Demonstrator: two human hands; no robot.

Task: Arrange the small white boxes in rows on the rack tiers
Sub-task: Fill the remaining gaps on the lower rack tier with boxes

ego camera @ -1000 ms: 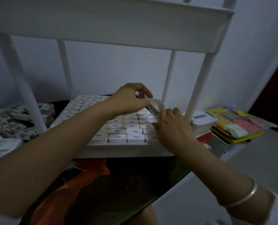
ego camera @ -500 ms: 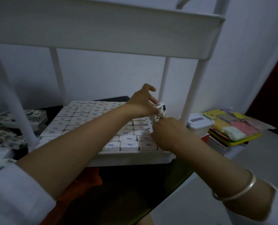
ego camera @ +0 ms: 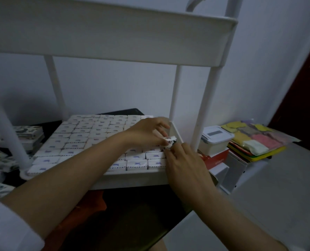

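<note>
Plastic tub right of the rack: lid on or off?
On. The lid lies flat over the plastic tub, covering its whole top. Whether it is latched, cannot tell.

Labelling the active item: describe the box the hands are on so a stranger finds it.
Start at the white rack's lower tier, paved with flat rows of white boxes. At its right edge, by the front right post, the left hand and right hand meet. The small box pinched between them is the only one raised above the rows, with dark print showing.
</note>
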